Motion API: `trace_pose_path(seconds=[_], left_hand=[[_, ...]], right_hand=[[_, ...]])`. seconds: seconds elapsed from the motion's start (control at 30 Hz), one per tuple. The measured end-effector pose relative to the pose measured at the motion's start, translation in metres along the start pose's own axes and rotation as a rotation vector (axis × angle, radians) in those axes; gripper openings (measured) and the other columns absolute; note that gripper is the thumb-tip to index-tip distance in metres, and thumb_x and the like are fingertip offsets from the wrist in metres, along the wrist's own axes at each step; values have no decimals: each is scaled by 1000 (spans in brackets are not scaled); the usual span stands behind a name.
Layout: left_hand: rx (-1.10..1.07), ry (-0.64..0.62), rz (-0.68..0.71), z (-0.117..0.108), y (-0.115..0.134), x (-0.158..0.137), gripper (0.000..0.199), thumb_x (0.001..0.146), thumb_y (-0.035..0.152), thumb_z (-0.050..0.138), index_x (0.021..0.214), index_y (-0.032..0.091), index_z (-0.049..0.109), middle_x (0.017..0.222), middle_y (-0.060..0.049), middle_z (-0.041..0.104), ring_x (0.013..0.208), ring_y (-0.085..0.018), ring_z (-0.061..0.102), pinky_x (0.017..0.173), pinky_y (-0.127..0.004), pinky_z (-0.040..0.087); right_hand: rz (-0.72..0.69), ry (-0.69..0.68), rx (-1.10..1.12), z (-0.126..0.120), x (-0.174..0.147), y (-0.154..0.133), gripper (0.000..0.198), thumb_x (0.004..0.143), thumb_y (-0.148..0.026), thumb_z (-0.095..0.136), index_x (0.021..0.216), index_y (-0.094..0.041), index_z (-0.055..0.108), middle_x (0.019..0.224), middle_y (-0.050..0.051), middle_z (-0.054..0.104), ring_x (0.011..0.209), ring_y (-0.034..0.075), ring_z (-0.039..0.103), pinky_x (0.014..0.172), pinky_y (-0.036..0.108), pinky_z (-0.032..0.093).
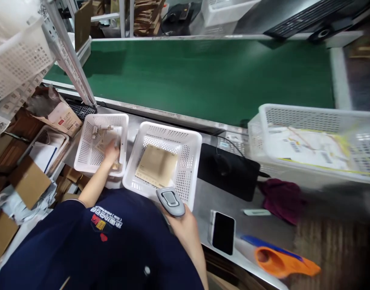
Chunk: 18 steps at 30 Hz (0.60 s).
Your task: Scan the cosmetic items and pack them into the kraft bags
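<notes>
My left hand (111, 152) reaches down into the smaller white plastic basket (79, 157), its fingers closed near the right inner wall. What they hold, if anything, I cannot make out. Small packets (102, 129) with pale pieces lie in that basket, close to the fingers. My right hand (185, 221) is wrapped round a grey handheld barcode scanner (171, 202), held over the near edge of the larger white basket (191, 169). A flat brown cardboard packet (157, 165) rests inside this larger basket.
Beyond the baskets runs a green conveyor belt (197, 80). On the right are a black mouse (223, 164) on its mat, a phone (223, 233), a maroon cloth (281, 199), an orange tool (281, 262) and a basket of papers (308, 117). Shelving and cartons crowd the left.
</notes>
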<state>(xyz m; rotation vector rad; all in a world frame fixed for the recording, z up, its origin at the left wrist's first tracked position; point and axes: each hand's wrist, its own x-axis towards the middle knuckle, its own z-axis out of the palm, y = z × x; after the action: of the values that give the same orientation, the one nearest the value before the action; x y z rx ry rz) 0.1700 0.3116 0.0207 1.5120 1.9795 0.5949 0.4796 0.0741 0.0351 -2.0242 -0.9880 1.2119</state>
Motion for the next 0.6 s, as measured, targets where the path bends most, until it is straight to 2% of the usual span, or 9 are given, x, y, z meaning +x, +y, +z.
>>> trace_pose_path(seconds=[0.07,0.13,0.2,0.23,0.3,0.4,0.5,0.57,0.6], left_hand=[[32,69,-5,-23,1,6,52,100,5,56,146,22,76,151,-14,80,148,-34,71,129,-45,55],[29,70,-9,-29,7,8,48,107,10,56,151,22,72,155,-14,78,150,-32,70,128,-44,56],[41,-47,-13,-16,17,1,41,114,23,60,154,20,70,155,-16,77,147,-33,73,124,-43,58],[72,-121,-8,-4,22,-4,45,113,28,66,157,19,68,157,-19,76,146,-35,73,122,-44,59],[181,-214,31,23,32,-18,67,108,32,79,169,13,58,167,-25,67,149,-41,71,122,-47,59],[332,-201,77,54,42,-35,97,102,37,89,181,6,42,178,-32,53,155,-46,66,128,-49,55],[403,-199,84,60,49,-41,106,99,35,91,184,7,36,182,-31,48,157,-46,64,129,-50,56],[431,-202,67,51,53,-39,92,102,19,79,185,10,39,181,-28,51,153,-45,68,126,-51,59],[432,-197,40,43,54,-37,84,104,12,70,184,12,43,176,-25,58,148,-44,72,123,-51,61]], right_hand=[[-15,-8,2,0,2,0,55,65,-76,78,88,-26,73,98,15,83,98,44,80,86,51,59],[-31,-8,16,0,6,-1,57,65,-76,78,91,-26,74,100,14,84,100,43,80,87,51,59],[-44,-8,20,-1,9,-4,59,65,-76,78,95,-25,74,101,14,83,101,42,80,88,49,59],[-48,-10,12,-1,10,-6,60,65,-76,77,95,-25,74,101,14,83,101,42,80,88,48,59],[-44,-19,-14,-2,12,-11,59,65,-77,76,94,-25,73,100,15,82,100,41,80,86,48,59],[-28,-20,-24,-3,12,-16,59,65,-78,75,93,-25,72,102,16,82,102,42,79,87,48,59],[-8,-10,-2,-3,9,-14,61,64,-79,75,94,-26,72,104,16,82,105,43,80,89,49,59],[6,-7,-6,-3,7,-8,61,63,-80,74,92,-26,71,103,16,82,104,44,79,89,50,59],[13,-11,-12,-2,7,-5,61,63,-80,74,91,-26,71,102,17,82,104,44,79,89,51,59]])
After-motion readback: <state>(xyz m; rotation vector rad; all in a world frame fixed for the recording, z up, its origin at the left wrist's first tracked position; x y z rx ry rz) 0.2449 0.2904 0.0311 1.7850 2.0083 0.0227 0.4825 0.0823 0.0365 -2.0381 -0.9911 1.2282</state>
